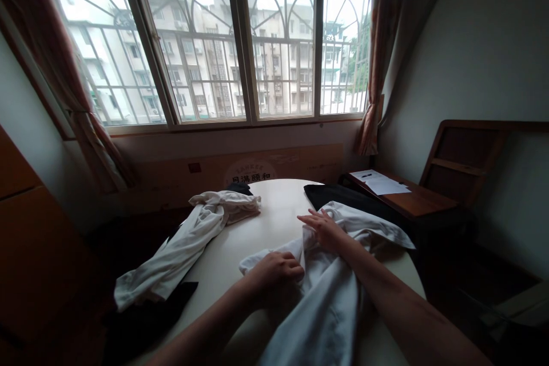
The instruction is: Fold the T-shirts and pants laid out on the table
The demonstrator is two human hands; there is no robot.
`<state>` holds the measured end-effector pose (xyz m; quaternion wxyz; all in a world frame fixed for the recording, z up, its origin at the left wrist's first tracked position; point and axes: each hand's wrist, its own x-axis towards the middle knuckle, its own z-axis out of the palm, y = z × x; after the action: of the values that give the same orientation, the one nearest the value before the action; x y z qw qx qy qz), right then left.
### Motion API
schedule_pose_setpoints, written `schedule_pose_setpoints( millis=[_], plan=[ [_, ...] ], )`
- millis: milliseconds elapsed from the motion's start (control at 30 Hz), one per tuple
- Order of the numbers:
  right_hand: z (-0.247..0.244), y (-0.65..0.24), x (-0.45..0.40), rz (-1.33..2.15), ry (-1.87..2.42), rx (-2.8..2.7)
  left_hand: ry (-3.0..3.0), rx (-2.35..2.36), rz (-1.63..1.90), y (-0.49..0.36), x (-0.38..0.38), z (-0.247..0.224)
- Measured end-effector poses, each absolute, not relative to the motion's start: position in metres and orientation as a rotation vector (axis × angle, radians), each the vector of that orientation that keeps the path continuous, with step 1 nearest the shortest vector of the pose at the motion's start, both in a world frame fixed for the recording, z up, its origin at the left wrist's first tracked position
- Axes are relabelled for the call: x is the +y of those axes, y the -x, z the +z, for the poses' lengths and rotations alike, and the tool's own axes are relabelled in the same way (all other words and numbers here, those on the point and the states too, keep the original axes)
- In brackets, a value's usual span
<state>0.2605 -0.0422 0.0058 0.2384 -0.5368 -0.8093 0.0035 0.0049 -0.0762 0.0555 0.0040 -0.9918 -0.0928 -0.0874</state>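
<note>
A white garment (326, 297) lies rumpled over the near and right part of the round white table (281, 194), one part reaching out to the right. My left hand (278, 270) has its fingers curled on the garment's left part, pinching the cloth. Farther up, my right hand (323, 229) rests on the cloth with its fingers spread. Another white garment (189, 246) lies crumpled along the table's left side, over dark cloth (171, 309). Black folded cloth (343, 200) sits at the back right, beyond my right hand.
Beyond the table stands a long cardboard box (300, 163) below the window (283, 57). To the right, a wooden bench (429, 200) bears white papers (381, 183). Curtains (373, 68) hang at both sides of the window.
</note>
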Motion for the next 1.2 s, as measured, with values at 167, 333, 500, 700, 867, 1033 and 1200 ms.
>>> schedule_pose_setpoints(
  millis=[167,333,500,700,867,1033,1200],
  plan=[
    [0.005,-0.259,-0.047,0.05,1.478,-2.242,3.119,-0.3,-0.274,-0.006,-0.078,0.053],
    [0.013,-0.263,-0.046,-0.063,1.499,-2.093,3.041,-0.471,-0.252,-0.001,-0.067,0.052],
    [0.019,-0.282,-0.041,-0.207,1.399,-1.968,2.804,-1.009,-0.489,0.016,-0.052,0.059],
    [0.022,-0.296,-0.041,-0.234,1.365,-1.836,2.601,-1.571,-0.706,0.039,-0.025,0.058],
    [0.025,-0.294,-0.044,-0.223,1.346,-1.766,2.551,-1.771,-0.608,0.047,-0.01,0.051],
    [0.032,-0.288,-0.05,-0.211,1.28,-1.667,2.541,-1.805,-0.651,0.047,-0.008,0.053],
    [0.041,-0.281,-0.057,-0.222,1.157,-1.61,2.505,-1.808,-0.797,0.049,-0.007,0.055]
  ],
)
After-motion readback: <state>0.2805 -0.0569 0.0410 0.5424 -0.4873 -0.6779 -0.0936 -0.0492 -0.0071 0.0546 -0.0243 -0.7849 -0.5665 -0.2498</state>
